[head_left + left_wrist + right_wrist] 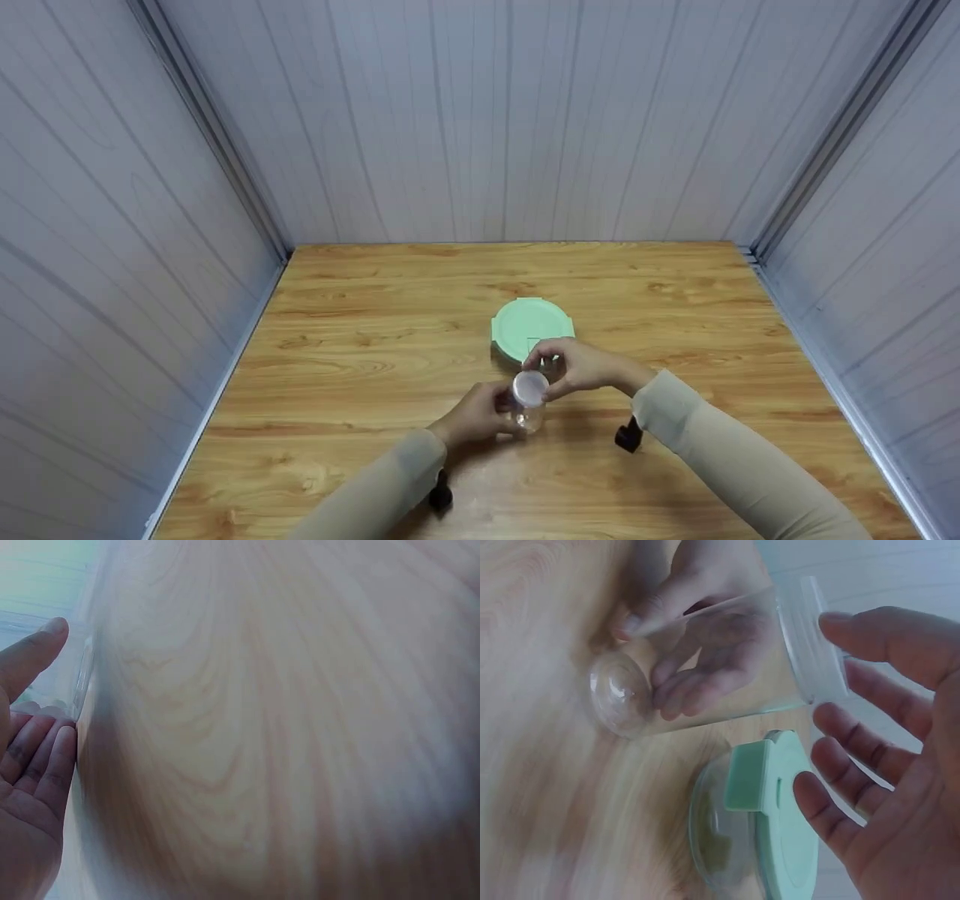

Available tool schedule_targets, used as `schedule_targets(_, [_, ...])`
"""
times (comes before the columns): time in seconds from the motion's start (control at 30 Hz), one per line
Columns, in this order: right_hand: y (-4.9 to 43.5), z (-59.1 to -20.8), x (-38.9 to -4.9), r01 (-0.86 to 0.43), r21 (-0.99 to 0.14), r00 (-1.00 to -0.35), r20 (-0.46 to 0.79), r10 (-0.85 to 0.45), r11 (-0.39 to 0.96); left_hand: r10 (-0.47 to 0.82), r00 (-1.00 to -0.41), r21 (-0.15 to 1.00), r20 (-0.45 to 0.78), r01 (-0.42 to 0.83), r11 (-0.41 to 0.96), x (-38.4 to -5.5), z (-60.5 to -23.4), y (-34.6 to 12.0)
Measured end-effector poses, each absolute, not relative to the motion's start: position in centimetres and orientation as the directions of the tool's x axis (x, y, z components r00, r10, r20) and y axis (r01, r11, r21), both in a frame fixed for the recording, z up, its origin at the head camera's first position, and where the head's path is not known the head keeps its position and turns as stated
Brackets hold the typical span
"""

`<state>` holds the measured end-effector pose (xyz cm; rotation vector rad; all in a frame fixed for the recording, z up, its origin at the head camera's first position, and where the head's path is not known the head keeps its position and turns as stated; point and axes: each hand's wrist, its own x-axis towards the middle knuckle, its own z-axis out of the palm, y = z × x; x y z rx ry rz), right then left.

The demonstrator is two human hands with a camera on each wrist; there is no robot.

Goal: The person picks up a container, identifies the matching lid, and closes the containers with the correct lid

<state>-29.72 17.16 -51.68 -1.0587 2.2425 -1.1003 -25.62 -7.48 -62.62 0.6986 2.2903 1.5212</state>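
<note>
A clear, see-through jar (529,417) with a whitish lid (531,388) is between the two hands. My left hand (480,411) grips the jar's body from the left, and its fingers show through the wall of the jar (712,667) in the right wrist view. At the lid, my right hand (581,366) pinches the rim between thumb and index finger, while its other fingers stay off the jar. Only the edge of the jar (84,675) shows in the left wrist view, beside the left thumb.
Just behind the jar, a round clear container with a mint-green clip lid (529,326) stands on the wooden table (360,337). Pale panelled walls (480,120) enclose the back and both sides. Small black devices (628,435) hang at both wrists.
</note>
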Motion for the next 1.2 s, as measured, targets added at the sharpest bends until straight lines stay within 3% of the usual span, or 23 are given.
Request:
schedule_targets(0.47, [16.6,-53.7,-26.5,-0.372,-0.82,-0.801,0.046,-0.598,0.435,0.542,-0.84,0.916,-0.015,0.206,0.344,-25.5,-62.3,-7.5])
schedule_targets(0.7, [16.3,-54.0,-25.8,-0.389,-0.808,-0.824,0.091,-0.559,0.442,0.547,-0.837,0.922,-0.005,0.209,0.328,-25.6,-62.4,-7.5])
schedule_targets(0.87, [16.8,-53.4,-26.5,-0.398,-0.809,-0.78,0.05,-0.624,0.433,0.548,-0.836,0.919,0.0,0.215,0.329,-25.5,-62.5,-7.5])
schedule_targets(1.2, [16.8,-51.7,-28.6,-0.499,-0.813,-0.583,0.061,-0.81,0.298,0.554,-0.833,0.916,0.023,0.239,0.322,-25.6,-62.6,-7.5])
